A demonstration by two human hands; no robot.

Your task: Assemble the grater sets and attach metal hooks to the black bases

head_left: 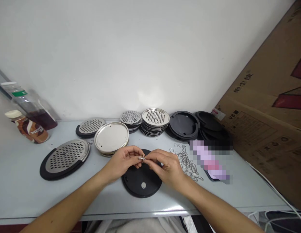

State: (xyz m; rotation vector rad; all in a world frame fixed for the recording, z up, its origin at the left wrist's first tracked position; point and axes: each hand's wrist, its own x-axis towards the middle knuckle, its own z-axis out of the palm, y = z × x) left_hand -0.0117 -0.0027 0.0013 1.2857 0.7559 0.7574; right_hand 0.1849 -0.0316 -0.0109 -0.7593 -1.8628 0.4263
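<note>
My left hand (131, 159) and my right hand (166, 166) meet in front of me, fingertips pinched together. Between them is a small silver metal piece (142, 158), mostly hidden by the fingers; its exact shape cannot be made out. Below the hands lies a round black disc (142, 183) with a slot and a pale round spot, partly covered by them. Right of my right hand, a loose heap of bent wire loops and rings (188, 163) is spread on the table. Behind my left hand stands a stack of round metal plates (111, 137).
Perforated metal discs in black rims (68, 155) lie at left. Slotted metal discs (155, 118) are stacked behind, beside black round trays (183, 124). Bottles (31, 129) stand far left. A blurred phone-like object (211, 161) and a large cardboard box (267, 113) bound the right.
</note>
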